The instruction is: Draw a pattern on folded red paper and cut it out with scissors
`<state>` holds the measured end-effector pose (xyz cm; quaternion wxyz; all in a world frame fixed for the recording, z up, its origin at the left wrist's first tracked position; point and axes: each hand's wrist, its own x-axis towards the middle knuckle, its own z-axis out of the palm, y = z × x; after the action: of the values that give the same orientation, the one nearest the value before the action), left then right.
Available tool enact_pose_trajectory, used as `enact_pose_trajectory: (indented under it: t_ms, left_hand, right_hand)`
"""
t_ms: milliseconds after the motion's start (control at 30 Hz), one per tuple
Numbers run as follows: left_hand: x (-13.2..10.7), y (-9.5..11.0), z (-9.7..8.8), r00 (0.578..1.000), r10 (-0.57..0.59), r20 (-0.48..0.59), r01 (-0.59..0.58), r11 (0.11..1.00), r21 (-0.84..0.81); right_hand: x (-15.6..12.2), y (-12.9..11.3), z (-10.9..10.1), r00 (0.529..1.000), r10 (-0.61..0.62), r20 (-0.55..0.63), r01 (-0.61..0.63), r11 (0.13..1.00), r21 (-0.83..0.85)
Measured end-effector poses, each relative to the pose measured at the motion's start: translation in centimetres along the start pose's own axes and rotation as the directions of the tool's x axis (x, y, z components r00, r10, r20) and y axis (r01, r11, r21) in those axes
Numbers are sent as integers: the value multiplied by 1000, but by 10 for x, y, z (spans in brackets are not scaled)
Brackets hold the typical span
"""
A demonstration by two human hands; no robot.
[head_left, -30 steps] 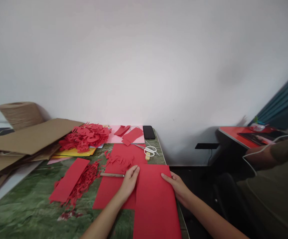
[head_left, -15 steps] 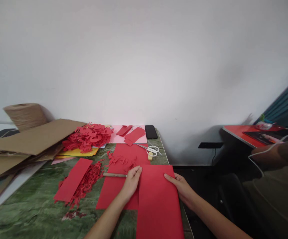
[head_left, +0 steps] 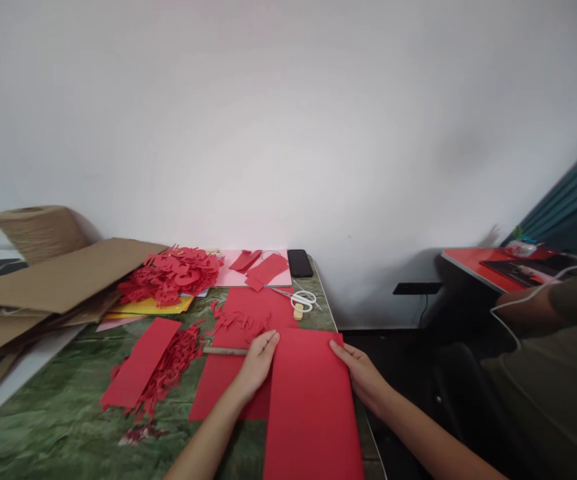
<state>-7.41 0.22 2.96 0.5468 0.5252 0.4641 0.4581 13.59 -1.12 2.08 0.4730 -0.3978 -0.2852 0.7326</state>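
A long folded sheet of red paper (head_left: 313, 407) is held between my two hands, its near end running out of view. My left hand (head_left: 260, 357) pinches the upper left corner. At the upper right edge, my right hand (head_left: 361, 370) grips with the thumb on top and the fingers hidden behind. Under my left hand lies a larger red sheet (head_left: 218, 393) on the table, with red paper scraps (head_left: 241, 323) on it. A slim pen-like stick (head_left: 225, 350) points out to the left of that hand. White-handled scissors (head_left: 305, 301) and a small yellow block (head_left: 298, 311) lie just beyond.
Left of my hands is a heap of red cutouts (head_left: 178, 273), with a red strip (head_left: 141, 363) over more scraps nearer. Cardboard sheets (head_left: 68, 273) and a twine spool (head_left: 41, 233) stand far left. A phone (head_left: 299, 263) lies at the back. Another person's arm (head_left: 528, 307) is at right.
The whole view has shifted slightly, so things appear a little further left. Both hands keep hold of the folded red paper, and my right thumb sits slightly higher on its edge.
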Motion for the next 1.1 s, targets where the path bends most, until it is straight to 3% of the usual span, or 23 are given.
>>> enact_pose_trajectory:
  t_ms: [200,567,1100]
  left_hand:
    - [-1,6,-2,998,16,-58,-12,998,64]
    - [1,7,-5,998,13,60,-15,999,31]
    - [2,9,-7,999,6,36,-7,999,39]
  right_hand:
    - [-1,-4,4,1000,-10,-21,11,1000,27]
    - [1,4,2,986,-73,-147,79,996,40]
    - [2,2,1,976,-112,-184,129,988,80]
